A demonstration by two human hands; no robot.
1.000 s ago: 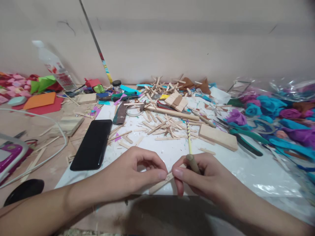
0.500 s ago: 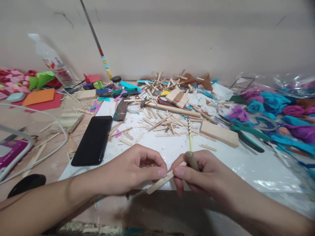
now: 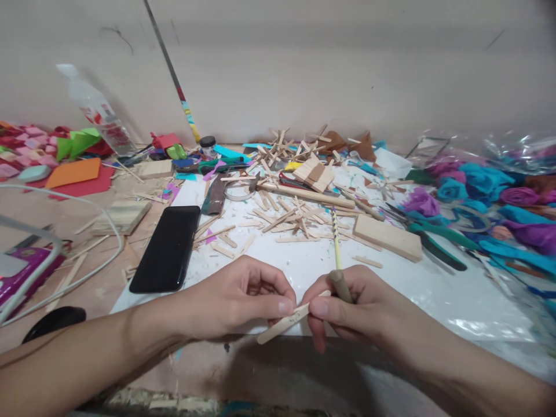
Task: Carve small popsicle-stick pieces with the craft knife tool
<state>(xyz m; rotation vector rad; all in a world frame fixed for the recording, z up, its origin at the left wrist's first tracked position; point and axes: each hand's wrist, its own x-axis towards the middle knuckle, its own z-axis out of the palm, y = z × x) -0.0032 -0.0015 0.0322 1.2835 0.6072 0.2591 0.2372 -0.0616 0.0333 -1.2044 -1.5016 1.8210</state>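
Observation:
A flat wooden craft stick (image 3: pixel 278 330) with small dark marks on it is tilted between both hands, above the near edge of the table. My left hand (image 3: pixel 247 295) is closed, thumb and forefinger pinching the stick near its middle. My right hand (image 3: pixel 356 301) pinches the same stick towards its upper right end. A rounded brownish-green handle (image 3: pixel 341 285) also pokes out between the thumb and fingers of my right hand; the rest of it is hidden. Just beyond that handle is a slim yellow patterned pencil (image 3: pixel 336 237).
A black phone (image 3: pixel 167 249) lies left of the white sheet. Behind are loose craft sticks (image 3: pixel 299 217), a hammer (image 3: pixel 304 195), a wooden block (image 3: pixel 387 236) and green-handled pliers (image 3: pixel 441 246). Coloured crepe paper (image 3: pixel 482 179) fills the right; a bottle (image 3: pixel 98 110) leans left.
Both hands keep their hold on the craft stick, which has turned slightly. The whole view has shifted a little.

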